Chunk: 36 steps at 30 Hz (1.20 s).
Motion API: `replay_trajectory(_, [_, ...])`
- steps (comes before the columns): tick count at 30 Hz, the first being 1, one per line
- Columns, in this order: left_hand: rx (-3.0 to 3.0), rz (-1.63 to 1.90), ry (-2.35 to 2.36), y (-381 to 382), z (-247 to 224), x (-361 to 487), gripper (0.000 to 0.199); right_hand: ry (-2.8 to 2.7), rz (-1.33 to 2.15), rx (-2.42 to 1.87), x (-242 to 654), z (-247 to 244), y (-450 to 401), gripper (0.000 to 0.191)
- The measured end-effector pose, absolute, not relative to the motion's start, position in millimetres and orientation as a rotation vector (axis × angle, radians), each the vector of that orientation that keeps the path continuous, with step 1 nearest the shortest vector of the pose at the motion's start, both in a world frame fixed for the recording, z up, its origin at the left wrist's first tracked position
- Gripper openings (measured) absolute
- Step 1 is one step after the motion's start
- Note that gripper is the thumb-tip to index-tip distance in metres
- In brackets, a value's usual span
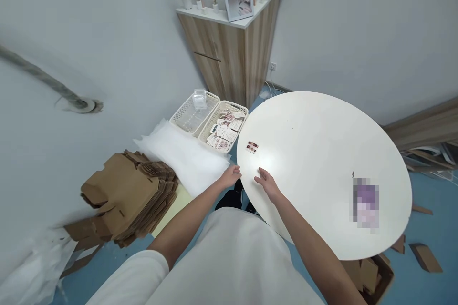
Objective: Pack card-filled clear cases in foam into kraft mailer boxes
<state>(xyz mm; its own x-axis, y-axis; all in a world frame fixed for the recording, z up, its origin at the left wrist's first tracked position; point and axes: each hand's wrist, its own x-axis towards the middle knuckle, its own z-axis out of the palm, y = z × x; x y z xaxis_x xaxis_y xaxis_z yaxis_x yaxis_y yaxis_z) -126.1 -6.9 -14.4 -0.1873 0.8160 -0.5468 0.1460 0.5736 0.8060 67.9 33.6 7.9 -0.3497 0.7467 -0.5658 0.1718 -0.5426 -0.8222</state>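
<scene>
A small white card with dark red and pink pieces point(252, 147) lies on the white oval table point(322, 133) near its left edge. My left hand point(231, 176) is just beside the table's left edge, its fingers apart and nothing visible in it. Over the tabletop, below the card, my right hand point(267, 183) has its fingers spread and holds nothing. Neither hand touches the card.
Left of the table stand a basket of cards point(224, 128) and a basket with clear packets point(193, 113). White foam sheets point(186, 155) and stacked flat cardboard point(125, 190) lie at the left. A blurred purple item point(367, 200) is on the table's right.
</scene>
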Motion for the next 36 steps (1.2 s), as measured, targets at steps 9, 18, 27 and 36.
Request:
replay_trajectory(9, [0.756, 0.817, 1.783, -39, 19, -173, 0.036, -1.524, 1.932, -1.427, 23, 29, 46, 0.052])
replay_trajectory(18, [0.881, 0.935, 1.883, 25, 48, -286, 0.043, -1.543, 2.032, -1.213, -82, 56, 106, 0.037])
replay_trajectory(27, [0.795, 1.204, 1.942, 123, 16, -393, 0.067, -1.732, 1.785, -1.312, -197, 35, 191, 0.035])
replay_trajectory(36, [0.818, 1.285, 1.858, 185, -14, -427, 0.076, -1.647, 1.825, -1.163, -263, 22, 252, 0.055])
